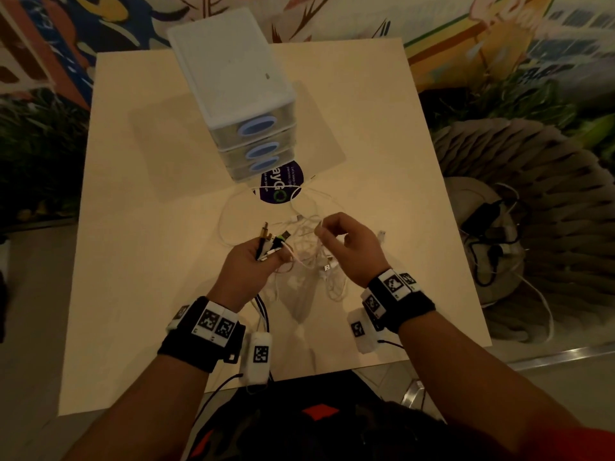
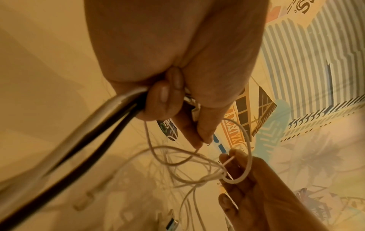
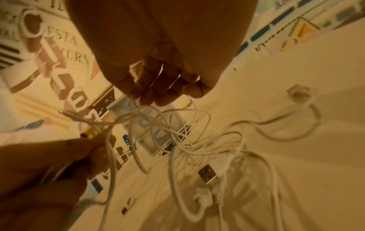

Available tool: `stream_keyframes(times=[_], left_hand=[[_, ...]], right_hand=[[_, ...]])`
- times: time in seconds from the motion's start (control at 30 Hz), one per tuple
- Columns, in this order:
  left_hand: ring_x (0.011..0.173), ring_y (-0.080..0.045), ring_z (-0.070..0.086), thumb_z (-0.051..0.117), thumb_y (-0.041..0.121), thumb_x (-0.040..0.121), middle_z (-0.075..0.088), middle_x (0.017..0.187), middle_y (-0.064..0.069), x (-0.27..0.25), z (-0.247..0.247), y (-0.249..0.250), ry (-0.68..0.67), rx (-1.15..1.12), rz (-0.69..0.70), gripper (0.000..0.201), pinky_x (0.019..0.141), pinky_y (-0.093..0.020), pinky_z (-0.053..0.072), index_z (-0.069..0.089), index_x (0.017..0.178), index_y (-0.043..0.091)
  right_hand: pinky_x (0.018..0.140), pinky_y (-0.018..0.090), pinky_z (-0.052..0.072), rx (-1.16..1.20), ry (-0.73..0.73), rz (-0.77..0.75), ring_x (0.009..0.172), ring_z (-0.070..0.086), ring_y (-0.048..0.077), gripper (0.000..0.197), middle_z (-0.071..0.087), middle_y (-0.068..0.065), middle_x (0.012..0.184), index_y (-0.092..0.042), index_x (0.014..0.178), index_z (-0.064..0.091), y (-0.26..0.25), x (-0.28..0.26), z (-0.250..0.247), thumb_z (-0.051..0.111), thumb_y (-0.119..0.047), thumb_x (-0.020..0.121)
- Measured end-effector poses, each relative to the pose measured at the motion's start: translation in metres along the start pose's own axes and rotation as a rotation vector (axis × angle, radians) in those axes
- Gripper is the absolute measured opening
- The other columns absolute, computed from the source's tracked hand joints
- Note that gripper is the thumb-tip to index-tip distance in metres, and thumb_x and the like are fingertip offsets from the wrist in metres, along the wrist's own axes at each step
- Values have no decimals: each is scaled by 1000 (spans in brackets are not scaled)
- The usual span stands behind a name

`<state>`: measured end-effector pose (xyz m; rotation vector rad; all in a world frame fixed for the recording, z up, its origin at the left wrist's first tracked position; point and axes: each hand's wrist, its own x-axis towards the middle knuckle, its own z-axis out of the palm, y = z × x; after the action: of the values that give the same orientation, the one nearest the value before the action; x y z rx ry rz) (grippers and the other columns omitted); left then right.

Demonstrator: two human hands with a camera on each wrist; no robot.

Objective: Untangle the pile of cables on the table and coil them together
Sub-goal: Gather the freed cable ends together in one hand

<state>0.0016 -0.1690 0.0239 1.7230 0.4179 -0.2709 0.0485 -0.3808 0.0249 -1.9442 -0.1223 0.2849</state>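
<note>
Left hand [image 1: 248, 261] grips bundled plug ends [image 1: 273, 242], keeping sorted cables gathered. Right hand [image 1: 349, 251] pinches white strand [image 2: 227, 161], lifting it free. Tangled pile [image 1: 309, 257] on table [image 1: 149, 261], 6 o'clock of drawer unit [image 1: 233, 78].

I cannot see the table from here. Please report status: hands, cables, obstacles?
Left hand grips bundle of plug ends. Right hand pinches a white cable. White cables still tangled between hands. Drawer unit stands behind, clear.

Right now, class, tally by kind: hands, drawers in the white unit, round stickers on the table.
Hands: 2, left hand and right hand
Drawers: 3
Round sticker: 1
Cables: too tangled to count
Total: 6
</note>
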Motion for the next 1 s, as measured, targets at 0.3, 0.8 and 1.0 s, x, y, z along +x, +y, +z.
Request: stream_keyframes(times=[0.3, 0.8, 1.0], left_hand=[[45, 1, 45, 68, 15, 96, 56, 53, 21, -2, -8, 8, 121, -82, -49, 13, 54, -26, 34, 70, 88, 24], [86, -11, 74, 86, 33, 80, 79, 84, 7, 3, 33, 25, -32, 115, 51, 14, 89, -46, 58, 82, 90, 24], [90, -9, 73, 81, 29, 86, 79, 88, 6, 3, 31, 28, 24, 84, 81, 7, 88, -41, 59, 78, 90, 34]], right_hand=[[70, 34, 52, 418, 33, 146, 84, 75, 30, 10, 78, 11, 91, -14, 104, 49, -9, 9, -16, 41, -18, 109], [90, 48, 55, 488, -49, 93, 98, 73, 29, 9, 78, 10, 99, -14, 110, 46, -21, 4, -6, 37, -16, 110], [79, 24, 56, 122, -151, 55, 97, 68, 7, 36, 71, -8, 106, -34, 126, 55, -14, 4, -9, 68, -43, 93]])
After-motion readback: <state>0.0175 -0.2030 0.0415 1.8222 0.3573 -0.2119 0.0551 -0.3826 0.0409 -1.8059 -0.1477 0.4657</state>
